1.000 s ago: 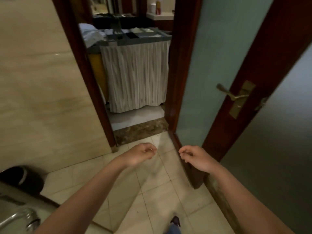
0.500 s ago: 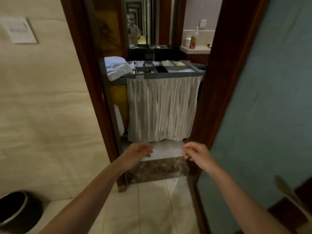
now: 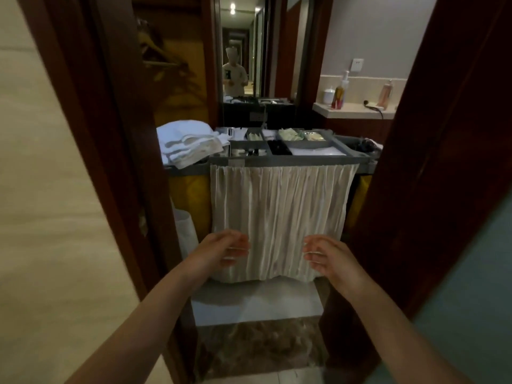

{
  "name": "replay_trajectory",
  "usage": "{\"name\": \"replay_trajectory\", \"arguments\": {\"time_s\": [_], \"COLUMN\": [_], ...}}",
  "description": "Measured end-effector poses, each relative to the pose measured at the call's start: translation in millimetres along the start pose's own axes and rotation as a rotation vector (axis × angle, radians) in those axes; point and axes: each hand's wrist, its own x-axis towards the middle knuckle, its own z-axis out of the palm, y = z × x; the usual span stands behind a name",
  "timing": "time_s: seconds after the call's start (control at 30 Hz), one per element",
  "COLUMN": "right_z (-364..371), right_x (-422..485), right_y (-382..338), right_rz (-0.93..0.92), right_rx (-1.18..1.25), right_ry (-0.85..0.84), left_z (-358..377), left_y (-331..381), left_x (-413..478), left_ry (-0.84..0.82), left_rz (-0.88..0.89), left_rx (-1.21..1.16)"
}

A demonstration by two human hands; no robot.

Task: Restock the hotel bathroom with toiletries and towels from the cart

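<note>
we see left hand and right hand raised, fingers loosely extended, holding nothing. cart stands beyond the doorway; folded towels on its left end.

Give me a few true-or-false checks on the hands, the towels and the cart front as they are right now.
1. The left hand and the right hand are both empty. True.
2. The folded towels lie on the right end of the cart. False: they lie on its left end.
3. A pleated curtain hangs over the cart's front. True.
4. The right hand grips the curtain. False: its fingers are open and hold nothing.
</note>
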Motion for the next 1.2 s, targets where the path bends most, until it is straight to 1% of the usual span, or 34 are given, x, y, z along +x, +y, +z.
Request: {"name": "replay_trajectory", "arguments": {"time_s": [0.1,0.23,0.4,0.63,0.7,0.83,0.97,1.07,1.2], "right_z": [15,31,32,21,20,17,19,26,44], "right_x": [68,143,219,342,385,479,560,613,676], "right_y": [-22,-43,-57,-69,-73,-94,-117,-131,-142], "right_rz": [-0.008,0.022,0.054,0.103,0.097,0.098,0.090,0.079,0.077], "right_rx": [0.115,0.181,0.229,0.120,0.130,0.162,0.016,-0.050,-0.152], "right_ry": [0.066,0.121,0.152,0.148,0.119,-0.004,-0.127,-0.187,-0.275], "left_z": [-19,-42,-63,-79,-77,-67,-60,-63,-88], "left_y": [26,58,81,90,90,107,135,144,144], "left_x": [68,155,244,362,395,475,544,579,617], "left_ry": [-0.026,-0.034,-0.036,0.007,0.043,0.097,0.180,0.249,0.350], "left_rz": [0.036,0.060,0.069,0.047,0.026,-0.040,-0.022,-0.017,0.036], "left_rx": [0.011,0.051,-0.052,-0.065,-0.050,-0.047,0.004,0.020,0.139]}}
